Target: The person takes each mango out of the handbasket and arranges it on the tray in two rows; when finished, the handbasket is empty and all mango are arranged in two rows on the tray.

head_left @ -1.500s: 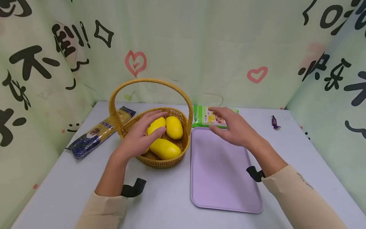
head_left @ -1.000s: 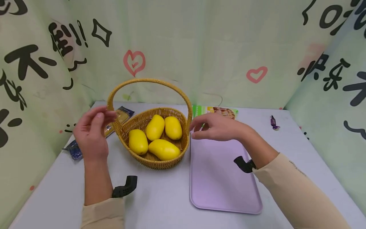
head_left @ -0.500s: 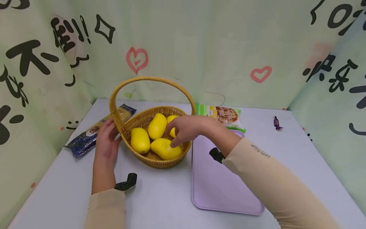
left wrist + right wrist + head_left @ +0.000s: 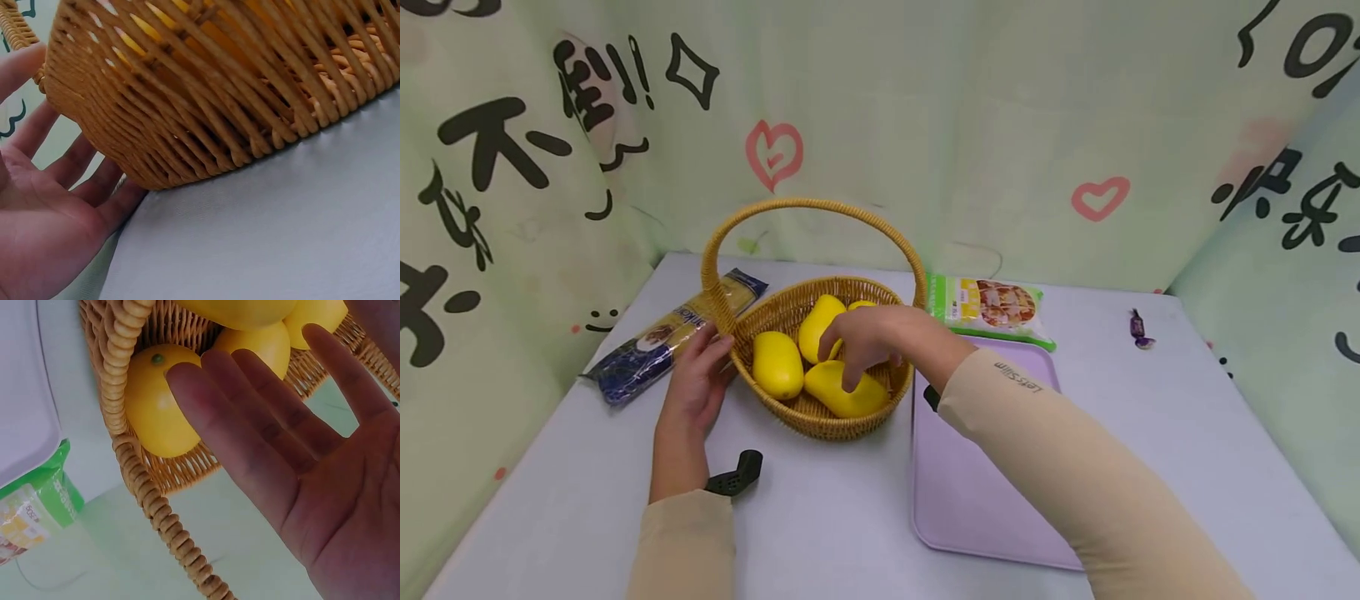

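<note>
A wicker basket [image 4: 820, 427] with a tall handle holds several yellow mangoes [image 4: 777, 367]. My left hand [image 4: 696, 379] touches the basket's left side, thumb near the foot of the handle. In the left wrist view its fingers [image 4: 69, 159] lie fairly straight against the woven wall [image 4: 156, 134]. Over the basket hangs my right hand [image 4: 876, 337], fingers spread and pointing down at the front mango [image 4: 853, 402]. It partly covers the rear right mango [image 4: 860, 305]. The right wrist view shows its palm and extended fingers [image 4: 231, 437] in front of the mangoes, gripping none.
Right of the basket lies a lilac tray [image 4: 977, 492], partly under my right sleeve. Behind it is a green and white food packet [image 4: 992, 304]. A blue and gold pasta bag [image 4: 662, 342] lies left of the basket. One purple wrapped candy [image 4: 1138, 329] sits far right.
My left hand has moved from over the basket out left, then in against its side. The right hand has come left from above the tray to over the mangoes.
</note>
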Available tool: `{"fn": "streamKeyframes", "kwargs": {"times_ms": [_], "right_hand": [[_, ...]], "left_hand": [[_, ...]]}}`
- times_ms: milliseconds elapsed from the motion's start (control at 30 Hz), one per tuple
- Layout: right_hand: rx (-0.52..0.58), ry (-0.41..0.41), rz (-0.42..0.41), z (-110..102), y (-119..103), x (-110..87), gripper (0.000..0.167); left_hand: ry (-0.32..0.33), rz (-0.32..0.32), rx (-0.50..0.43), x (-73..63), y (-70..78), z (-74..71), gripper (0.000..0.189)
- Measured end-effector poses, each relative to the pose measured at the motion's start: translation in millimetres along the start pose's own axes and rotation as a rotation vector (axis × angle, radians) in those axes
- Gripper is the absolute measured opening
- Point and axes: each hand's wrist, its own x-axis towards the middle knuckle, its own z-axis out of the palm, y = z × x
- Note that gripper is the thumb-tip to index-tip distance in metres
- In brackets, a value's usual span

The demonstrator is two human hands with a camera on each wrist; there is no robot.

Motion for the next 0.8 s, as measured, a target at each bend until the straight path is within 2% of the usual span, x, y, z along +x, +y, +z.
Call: {"fn": "streamKeyframes", "kwargs": {"times_ms": [267, 467, 633, 800], "right_hand": [[-0.102, -0.027, -0.034, 6.9, -7.5, 9.9, 0.061], [-0.071, -0.058, -0.028, 15.7, -8.8, 14.9, 0.066], [-0.059, -0.041, -0.028, 21.5, -7.9, 17.1, 0.07], [-0.098, -0.012, -0.084, 24.6, -6.6, 17.8, 0.071]], "left_hand": [[0.046, -0.017, 0.04, 0.2, 0.3, 1.6, 0.054], [0.059, -0.032, 0.023, 0.7, -1.2, 2.2, 0.057], [0.059, -0.032, 0.035, -0.2, -0.5, 2.3, 0.059], [0.06, -0.045, 0.034, -1.0, 0.4, 1.9, 0.06]]}}
